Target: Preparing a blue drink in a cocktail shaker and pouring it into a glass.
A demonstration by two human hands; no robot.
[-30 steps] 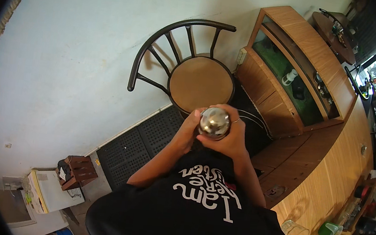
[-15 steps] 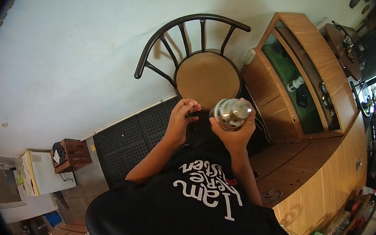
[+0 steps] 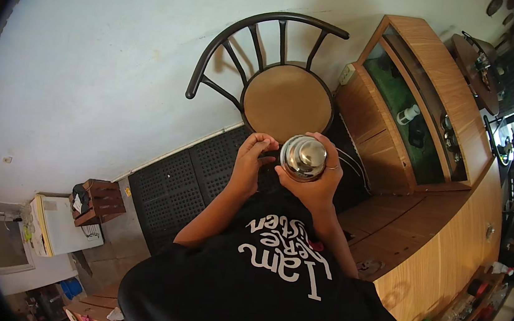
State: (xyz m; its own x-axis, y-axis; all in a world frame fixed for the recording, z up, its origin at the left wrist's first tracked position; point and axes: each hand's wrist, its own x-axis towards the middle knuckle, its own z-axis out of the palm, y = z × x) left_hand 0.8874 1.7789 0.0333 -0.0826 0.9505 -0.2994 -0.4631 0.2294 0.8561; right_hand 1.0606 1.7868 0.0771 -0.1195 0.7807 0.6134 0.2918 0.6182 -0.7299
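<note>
My right hand [image 3: 321, 173] is wrapped around a cocktail shaker [image 3: 304, 158] with a shiny, stepped metal top. The dome of its cap faces up towards me, and most of the body is hidden beneath it. Just left of the shaker is my left hand [image 3: 251, 163], its fingers bent and the thumb a little apart from them. Nothing shows between them, and the fingertips come close to the shaker's side. Both hands are in front of my black shirt [image 3: 193, 292], near the front of a round chair seat [image 3: 288, 104].
The chair's dark curved back [image 3: 252, 25] stands by a pale wall [image 3: 102, 81]. Black perforated mats [image 3: 167, 182] cover the floor at left. To the right are a wooden cabinet [image 3: 373, 129] with a glass front and a long wooden counter [image 3: 449, 243]. A brown crate [image 3: 99, 203] sits at far left.
The shaker has tilted more upright and shifted slightly left, so its cap now faces me and hides its side. My left hand is almost unmoved.
</note>
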